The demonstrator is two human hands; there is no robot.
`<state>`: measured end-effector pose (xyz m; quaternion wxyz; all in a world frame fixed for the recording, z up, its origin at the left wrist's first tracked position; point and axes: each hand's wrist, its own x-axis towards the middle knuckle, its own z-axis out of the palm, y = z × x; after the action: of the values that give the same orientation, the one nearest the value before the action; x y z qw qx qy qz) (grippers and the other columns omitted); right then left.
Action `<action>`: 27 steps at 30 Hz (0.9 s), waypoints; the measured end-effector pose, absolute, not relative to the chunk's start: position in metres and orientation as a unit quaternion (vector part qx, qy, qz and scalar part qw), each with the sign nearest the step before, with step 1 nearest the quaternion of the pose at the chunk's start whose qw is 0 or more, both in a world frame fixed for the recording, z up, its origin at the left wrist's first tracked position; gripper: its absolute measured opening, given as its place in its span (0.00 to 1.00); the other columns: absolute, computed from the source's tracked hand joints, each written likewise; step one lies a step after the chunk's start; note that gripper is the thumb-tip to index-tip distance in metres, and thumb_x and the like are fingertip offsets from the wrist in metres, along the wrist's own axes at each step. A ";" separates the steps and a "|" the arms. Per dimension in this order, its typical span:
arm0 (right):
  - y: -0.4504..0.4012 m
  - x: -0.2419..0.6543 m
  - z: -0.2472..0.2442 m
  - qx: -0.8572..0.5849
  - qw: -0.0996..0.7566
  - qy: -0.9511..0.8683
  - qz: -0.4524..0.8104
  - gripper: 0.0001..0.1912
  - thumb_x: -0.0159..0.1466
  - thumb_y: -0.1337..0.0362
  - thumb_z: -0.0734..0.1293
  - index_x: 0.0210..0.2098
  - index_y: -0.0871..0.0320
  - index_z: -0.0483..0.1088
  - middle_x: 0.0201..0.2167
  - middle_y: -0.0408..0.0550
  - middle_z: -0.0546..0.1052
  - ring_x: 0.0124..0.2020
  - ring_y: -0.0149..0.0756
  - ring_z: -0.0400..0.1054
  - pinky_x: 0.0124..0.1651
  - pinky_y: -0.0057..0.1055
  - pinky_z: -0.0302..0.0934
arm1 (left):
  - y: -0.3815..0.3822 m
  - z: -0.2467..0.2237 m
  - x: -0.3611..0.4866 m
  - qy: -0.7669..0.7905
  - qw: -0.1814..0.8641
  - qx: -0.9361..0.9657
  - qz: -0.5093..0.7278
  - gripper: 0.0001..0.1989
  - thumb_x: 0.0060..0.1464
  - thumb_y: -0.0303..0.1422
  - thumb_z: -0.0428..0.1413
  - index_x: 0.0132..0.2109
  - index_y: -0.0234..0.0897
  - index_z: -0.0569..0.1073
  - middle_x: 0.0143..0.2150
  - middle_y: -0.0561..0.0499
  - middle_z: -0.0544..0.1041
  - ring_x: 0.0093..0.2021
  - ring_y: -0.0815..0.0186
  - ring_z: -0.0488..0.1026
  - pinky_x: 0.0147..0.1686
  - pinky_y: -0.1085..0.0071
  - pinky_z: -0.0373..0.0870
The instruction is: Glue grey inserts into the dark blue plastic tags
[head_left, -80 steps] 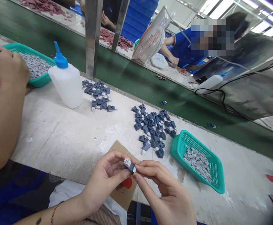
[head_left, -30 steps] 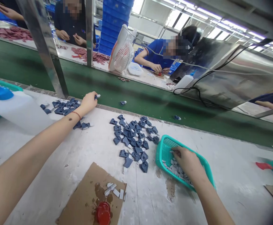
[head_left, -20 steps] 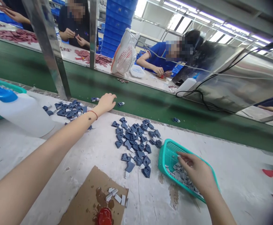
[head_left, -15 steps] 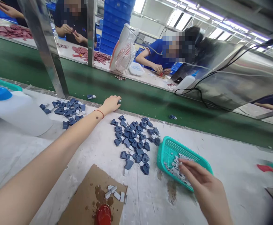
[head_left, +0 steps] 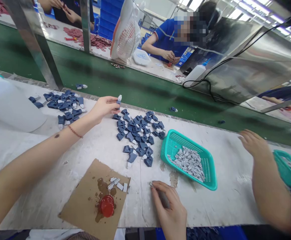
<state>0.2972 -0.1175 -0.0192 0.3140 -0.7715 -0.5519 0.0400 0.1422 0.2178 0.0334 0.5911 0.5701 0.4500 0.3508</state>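
My left hand (head_left: 105,107) pinches a dark blue plastic part with a whitish tip (head_left: 119,99) at the belt's near edge. Just right of it lies a pile of similar blue parts (head_left: 137,128). My right hand (head_left: 169,208) is closed on a small light-grey plastic piece (head_left: 151,184), low over the table. Beyond that hand stands a green basket (head_left: 164,151) holding many grey pieces (head_left: 189,163). Between my arms is a cardboard sheet (head_left: 82,203) with wet stains, several grey pieces (head_left: 118,184) and a red round container (head_left: 107,206).
A second pile of blue parts (head_left: 65,103) and a white bottle (head_left: 13,106) are at left. Blue parts lie on the green belt (head_left: 145,90). At right, another person's arm (head_left: 262,173) reaches in beside another green basket (head_left: 285,156). Metal posts (head_left: 35,40) rise beyond.
My left hand has drawn back from the belt with a blue part. My right hand has moved from the basket toward the cardboard with a grey piece. Another person's arm has appeared at right.
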 end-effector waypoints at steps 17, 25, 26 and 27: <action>-0.109 0.303 -0.008 -0.776 0.232 -0.582 0.072 0.11 0.65 0.57 0.64 0.38 0.56 0.74 0.36 0.50 0.77 0.37 0.41 0.73 0.40 0.34 0.67 | 0.091 0.046 0.038 0.404 0.775 0.371 0.314 0.10 0.53 0.25 0.59 0.43 0.37 0.72 0.38 0.49 0.81 0.38 0.61 0.81 0.40 0.68 0.77; -0.099 0.236 0.027 -0.702 0.275 -0.636 0.165 0.04 0.65 0.63 0.65 0.39 0.53 0.71 0.38 0.49 0.76 0.41 0.41 0.72 0.42 0.33 0.67 | 0.021 0.019 0.002 0.448 0.744 0.373 0.326 0.09 0.51 0.34 0.63 0.41 0.42 0.76 0.40 0.51 0.80 0.39 0.64 0.77 0.38 0.73 0.74; -0.097 0.225 0.032 -0.682 0.278 -0.651 0.186 0.03 0.65 0.65 0.65 0.39 0.53 0.71 0.38 0.49 0.76 0.41 0.40 0.72 0.41 0.32 0.67 | 0.015 0.016 0.000 0.449 0.741 0.377 0.327 0.08 0.51 0.34 0.63 0.41 0.43 0.76 0.39 0.51 0.81 0.40 0.65 0.77 0.39 0.73 0.74; -0.095 0.216 0.035 -0.665 0.279 -0.663 0.200 0.04 0.65 0.66 0.65 0.39 0.53 0.71 0.38 0.48 0.76 0.41 0.39 0.72 0.41 0.32 0.67 | 0.010 0.013 -0.002 0.449 0.739 0.380 0.327 0.08 0.52 0.35 0.63 0.40 0.43 0.76 0.38 0.51 0.81 0.40 0.64 0.77 0.41 0.72 0.73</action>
<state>0.2160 -0.0949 0.0351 0.2789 -0.6648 -0.6633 0.2005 -0.0022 0.0096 0.0134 0.7394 0.3802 0.4488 0.3275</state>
